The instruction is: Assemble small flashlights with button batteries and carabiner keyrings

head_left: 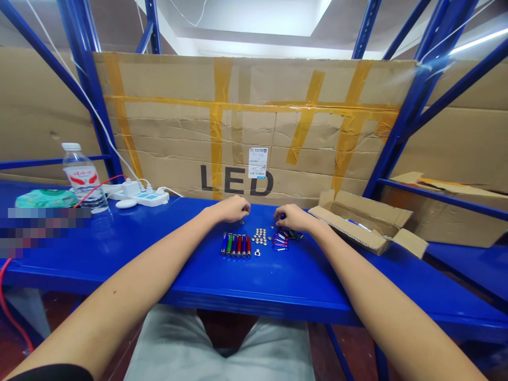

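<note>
On the blue shelf (pixel 278 280) in front of me lies a row of several small coloured cylinders (pixel 236 245), like tiny torches. Right of them sits a cluster of several small silver button cells (pixel 260 236), then a pile of coloured carabiner clips (pixel 282 239). My left hand (pixel 231 208) rests just behind the cylinders with its fingers curled closed; what it holds is too small to make out. My right hand (pixel 291 217) hovers over the clips, fingers pinched together on a small dark piece.
An open cardboard box (pixel 367 221) lies right of my right hand. At the left stand a water bottle (pixel 82 178), a white power strip (pixel 139 197) and a green tissue pack (pixel 45 198). A taped cardboard sheet marked LED (pixel 238 127) backs the shelf, between blue uprights.
</note>
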Tool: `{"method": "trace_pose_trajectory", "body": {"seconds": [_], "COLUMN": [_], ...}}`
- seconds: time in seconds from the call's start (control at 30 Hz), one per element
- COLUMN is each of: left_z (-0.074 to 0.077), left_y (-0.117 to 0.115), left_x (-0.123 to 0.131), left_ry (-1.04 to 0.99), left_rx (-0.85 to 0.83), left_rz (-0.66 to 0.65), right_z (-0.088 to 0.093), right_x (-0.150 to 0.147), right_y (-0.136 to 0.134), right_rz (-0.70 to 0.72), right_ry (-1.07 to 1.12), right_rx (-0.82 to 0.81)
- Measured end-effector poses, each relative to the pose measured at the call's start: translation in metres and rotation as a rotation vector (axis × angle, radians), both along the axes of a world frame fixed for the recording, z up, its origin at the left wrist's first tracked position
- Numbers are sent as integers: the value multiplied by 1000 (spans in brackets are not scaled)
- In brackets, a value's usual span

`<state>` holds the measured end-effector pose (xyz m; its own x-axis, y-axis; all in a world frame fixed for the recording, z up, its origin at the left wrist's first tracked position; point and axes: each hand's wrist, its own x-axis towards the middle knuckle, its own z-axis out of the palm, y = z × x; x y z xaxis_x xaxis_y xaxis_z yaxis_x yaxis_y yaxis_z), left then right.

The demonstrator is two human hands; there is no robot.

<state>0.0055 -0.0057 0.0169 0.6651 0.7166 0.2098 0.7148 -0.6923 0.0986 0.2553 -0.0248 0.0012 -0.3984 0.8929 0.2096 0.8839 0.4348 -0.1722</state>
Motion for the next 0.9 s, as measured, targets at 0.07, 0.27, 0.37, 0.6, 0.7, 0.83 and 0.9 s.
{"method": "trace_pose_trajectory", "body": {"seconds": [0.07, 0.27, 0.37, 0.6, 0.7, 0.83, 0.9], "left_z": [4, 11, 18, 29, 25, 19, 18], "left_y": [-2, -11, -25, -68, -77, -81, -82], "left_x": [0, 5, 9, 24, 31, 37, 38], "left_ry": [-18, -55, -7, 196, 261, 325, 339], "left_rx": [46, 30, -141, -310, -294, -283, -288], "left_rz": [-10, -64, -169, -247, -239, -258, -267], "right_z": [-2, -7, -6, -5, -5, -4, -3], "right_x": [1, 3, 3, 4, 5, 7, 9], "right_y": [2, 4, 3, 0, 0, 1, 2], "right_rz": [-46, -102, -101, -110, -119, -141, -139], "right_ry": [50, 122, 114, 105, 115, 128, 135], "right_rx": [26, 25, 18, 15, 26, 60, 69]}}
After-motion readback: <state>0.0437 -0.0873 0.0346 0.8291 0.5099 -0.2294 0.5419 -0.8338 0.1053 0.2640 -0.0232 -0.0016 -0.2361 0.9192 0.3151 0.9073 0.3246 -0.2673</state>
